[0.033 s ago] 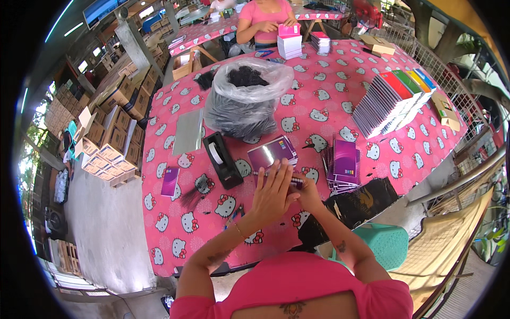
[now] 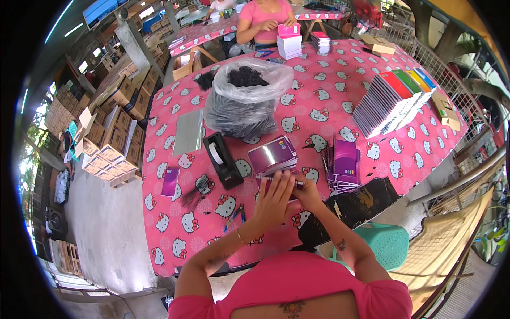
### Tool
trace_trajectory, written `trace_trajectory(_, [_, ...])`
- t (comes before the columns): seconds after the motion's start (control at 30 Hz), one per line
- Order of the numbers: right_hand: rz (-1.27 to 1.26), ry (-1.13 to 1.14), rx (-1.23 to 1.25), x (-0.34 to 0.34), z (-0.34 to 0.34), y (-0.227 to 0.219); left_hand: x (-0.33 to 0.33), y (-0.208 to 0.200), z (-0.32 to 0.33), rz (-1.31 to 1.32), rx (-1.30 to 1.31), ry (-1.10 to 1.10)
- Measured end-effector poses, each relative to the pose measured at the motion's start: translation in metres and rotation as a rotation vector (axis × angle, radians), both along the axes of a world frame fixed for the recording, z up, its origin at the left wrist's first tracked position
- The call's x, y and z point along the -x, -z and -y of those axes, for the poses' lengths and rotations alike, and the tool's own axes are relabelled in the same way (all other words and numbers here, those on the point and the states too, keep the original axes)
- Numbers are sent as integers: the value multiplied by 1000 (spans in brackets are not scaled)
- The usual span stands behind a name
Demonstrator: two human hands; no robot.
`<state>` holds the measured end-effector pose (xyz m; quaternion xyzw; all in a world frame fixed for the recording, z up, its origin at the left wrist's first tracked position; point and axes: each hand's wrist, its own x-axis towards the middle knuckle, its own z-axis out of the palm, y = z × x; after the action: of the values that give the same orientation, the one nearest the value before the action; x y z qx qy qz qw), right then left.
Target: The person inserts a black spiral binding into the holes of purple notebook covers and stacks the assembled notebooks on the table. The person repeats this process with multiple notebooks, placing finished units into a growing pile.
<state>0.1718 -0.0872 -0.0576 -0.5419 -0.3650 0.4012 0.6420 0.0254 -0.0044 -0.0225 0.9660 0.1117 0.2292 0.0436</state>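
My left hand (image 2: 273,199) lies with its fingers stretched out over a purple notebook (image 2: 299,184) close in front of me. At the notebook's right end, my right hand (image 2: 309,193) is closed on the edge; its fingertips are partly hidden. Just beyond my hands sits a small stack of purple notebooks (image 2: 272,155). Further right, a pile of purple spiral notebooks (image 2: 345,158) rests on the table. Blue-handled pliers (image 2: 234,218) lie left of my left wrist.
A black tape dispenser (image 2: 224,165), loose black strands (image 2: 196,192), and a purple cover (image 2: 170,181) lie leftward. Beyond stands a clear bag (image 2: 241,114) of black strands. Tall stacked notebooks (image 2: 385,109) are at the right. Across the table, a person (image 2: 265,21) handles pink-covered pads (image 2: 289,42).
My left hand has drawn slightly back toward me, uncovering more of the purple stack and the pliers. My right hand stays at the notebook's edge.
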Motion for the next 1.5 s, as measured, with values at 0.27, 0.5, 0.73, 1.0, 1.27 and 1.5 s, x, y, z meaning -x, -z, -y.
trace_trajectory(0.27, [300,-5,37,-23,-12,20,-25,-13,-31,261,60,52])
trace_trajectory(0.5, [589,146,2,-23,7,-29,-24,-17,-30,147,252,53])
trace_trajectory(0.73, [567,112,-30,-29,10,-21,-34,-31,-21,210,214,67])
trace_trajectory(1.0, [371,0,72,-59,23,-44,-27,-23,-27,217,207,93])
trace_trajectory(1.27, [517,-24,29,-61,14,-49,-28,-23,-32,197,210,129])
trace_trajectory(1.5, [515,452,-49,-13,19,-84,-28,-57,-22,303,199,24])
